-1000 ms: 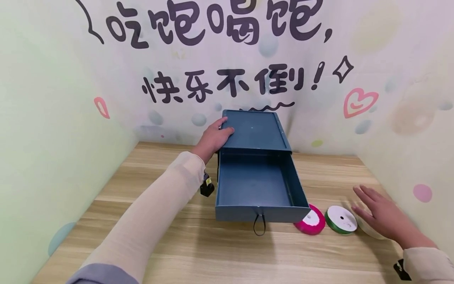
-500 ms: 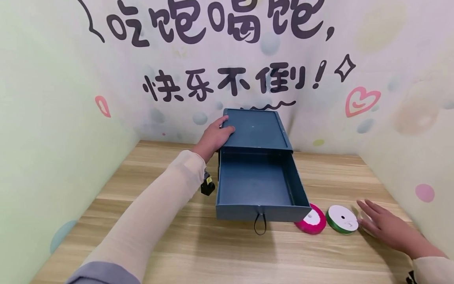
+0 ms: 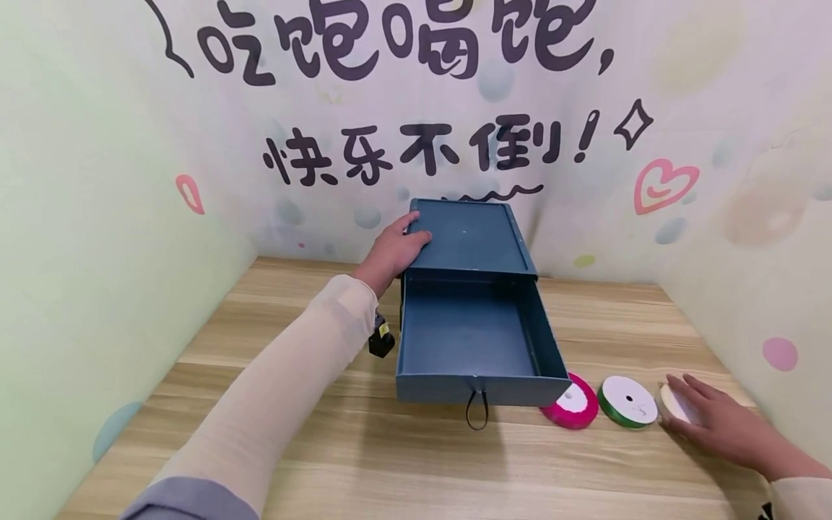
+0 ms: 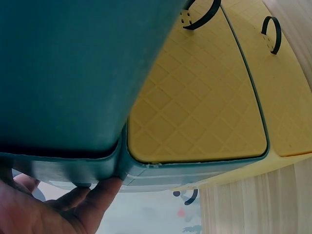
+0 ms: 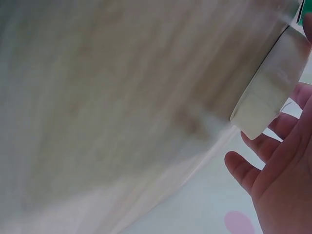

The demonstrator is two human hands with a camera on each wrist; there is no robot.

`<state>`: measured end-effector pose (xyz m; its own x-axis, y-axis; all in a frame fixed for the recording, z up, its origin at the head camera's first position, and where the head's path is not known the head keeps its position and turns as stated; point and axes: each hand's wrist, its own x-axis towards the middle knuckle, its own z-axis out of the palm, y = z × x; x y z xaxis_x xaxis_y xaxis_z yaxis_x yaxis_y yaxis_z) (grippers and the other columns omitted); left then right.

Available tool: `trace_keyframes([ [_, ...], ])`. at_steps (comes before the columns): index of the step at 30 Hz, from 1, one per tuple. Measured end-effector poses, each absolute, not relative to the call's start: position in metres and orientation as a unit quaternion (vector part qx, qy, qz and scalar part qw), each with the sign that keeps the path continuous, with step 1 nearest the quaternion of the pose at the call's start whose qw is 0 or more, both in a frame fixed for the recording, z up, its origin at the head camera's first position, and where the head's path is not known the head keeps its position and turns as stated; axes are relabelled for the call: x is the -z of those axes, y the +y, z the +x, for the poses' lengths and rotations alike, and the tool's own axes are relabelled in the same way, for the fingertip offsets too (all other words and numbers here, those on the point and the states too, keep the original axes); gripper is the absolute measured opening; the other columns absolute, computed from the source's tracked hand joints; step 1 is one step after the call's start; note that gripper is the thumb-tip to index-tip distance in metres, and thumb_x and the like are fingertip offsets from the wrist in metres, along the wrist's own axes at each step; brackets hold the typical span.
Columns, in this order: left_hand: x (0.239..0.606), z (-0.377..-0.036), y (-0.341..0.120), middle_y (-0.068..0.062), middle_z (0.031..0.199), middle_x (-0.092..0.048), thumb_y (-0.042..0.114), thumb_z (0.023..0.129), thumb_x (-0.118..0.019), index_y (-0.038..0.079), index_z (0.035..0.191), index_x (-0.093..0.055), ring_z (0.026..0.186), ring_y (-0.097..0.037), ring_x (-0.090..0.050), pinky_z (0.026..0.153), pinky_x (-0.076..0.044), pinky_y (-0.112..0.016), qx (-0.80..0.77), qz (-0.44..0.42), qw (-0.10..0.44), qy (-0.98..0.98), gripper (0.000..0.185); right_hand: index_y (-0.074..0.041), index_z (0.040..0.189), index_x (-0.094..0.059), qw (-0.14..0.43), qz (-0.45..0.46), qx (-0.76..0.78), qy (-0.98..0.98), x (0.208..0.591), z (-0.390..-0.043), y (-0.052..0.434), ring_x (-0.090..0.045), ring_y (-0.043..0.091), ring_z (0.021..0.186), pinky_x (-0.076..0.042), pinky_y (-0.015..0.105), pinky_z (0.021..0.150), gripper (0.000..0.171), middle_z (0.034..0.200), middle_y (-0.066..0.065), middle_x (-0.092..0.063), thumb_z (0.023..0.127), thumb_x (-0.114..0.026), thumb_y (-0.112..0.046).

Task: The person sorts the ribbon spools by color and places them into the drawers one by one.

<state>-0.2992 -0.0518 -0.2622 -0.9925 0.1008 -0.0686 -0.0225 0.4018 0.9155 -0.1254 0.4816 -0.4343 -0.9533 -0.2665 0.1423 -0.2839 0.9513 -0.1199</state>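
A drawer cabinet [image 3: 464, 235] stands at the centre with its blue top drawer [image 3: 464, 328] pulled out; nothing lies inside it. My left hand [image 3: 395, 249] holds the cabinet's upper left edge, thumb on the top panel. In the left wrist view, yellow drawer fronts [image 4: 200, 102] with black loops show beside the blue drawer. On the right, my right hand [image 3: 721, 422] spans a cream ribbon roll [image 3: 677, 404], thumb at its near edge and fingers at its far edge. The right wrist view shows the fingers close behind this roll [image 5: 268, 87].
A green ribbon roll [image 3: 627, 401] with a white face lies beside the cream one. Further left is a pink ribbon roll [image 3: 575, 408], partly hidden by the drawer's corner. A printed wall sheet [image 3: 364, 217] rises behind the wooden table [image 3: 305, 448].
My right hand has come down and moved slightly right, its fingers now around the cream ribbon roll. My left hand stays on the cabinet, and the drawer has not moved.
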Motion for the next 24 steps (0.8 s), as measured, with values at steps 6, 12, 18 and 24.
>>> trace_keyframes([
  [6,0.2618,-0.2989,-0.0513,-0.002,0.163,-0.022,0.037,0.101,-0.053,0.032,0.156,-0.033,0.146,-0.025,-0.027,0.115,-0.028,-0.044,-0.544,0.022,0.056,0.837,0.059,0.004,0.147,-0.039,0.042,0.127,-0.062,-0.989,0.4333,-0.1279,0.4881,-0.047,0.059,0.113,-0.042,0.068,0.084,0.086,0.131,0.040,-0.048,0.084,-0.077,-0.040],
  [12,0.2616,-0.2985,-0.0513,-0.003,0.163,-0.023,0.037,0.101,-0.053,0.032,0.156,-0.033,0.145,-0.025,-0.028,0.114,-0.029,-0.044,-0.542,0.021,0.057,0.838,0.059,0.006,0.144,-0.042,0.046,0.128,-0.054,-0.989,0.4300,-0.1303,0.4880,-0.053,0.055,0.108,-0.046,0.065,0.082,0.086,0.123,0.035,-0.056,0.082,-0.079,-0.043],
  [18,0.2618,-0.2983,-0.0517,-0.003,0.163,-0.023,0.038,0.101,-0.053,0.033,0.156,-0.033,0.145,-0.025,-0.028,0.115,-0.028,-0.044,-0.543,0.021,0.060,0.837,0.059,0.005,0.137,-0.050,0.060,0.133,-0.042,-0.988,0.4283,-0.1318,0.4861,-0.055,0.050,0.104,-0.046,0.063,0.081,0.083,0.117,0.030,-0.059,0.078,-0.081,-0.045],
  [24,0.2621,-0.2985,-0.0518,-0.002,0.163,-0.023,0.038,0.101,-0.053,0.033,0.156,-0.033,0.145,-0.025,-0.028,0.114,-0.028,-0.044,-0.544,0.021,0.059,0.837,0.058,-0.002,0.131,-0.056,0.134,0.165,-0.019,-0.977,0.4268,-0.1352,0.4816,-0.054,0.046,0.102,-0.045,0.061,0.078,0.085,0.111,0.022,-0.062,0.067,-0.087,-0.049],
])
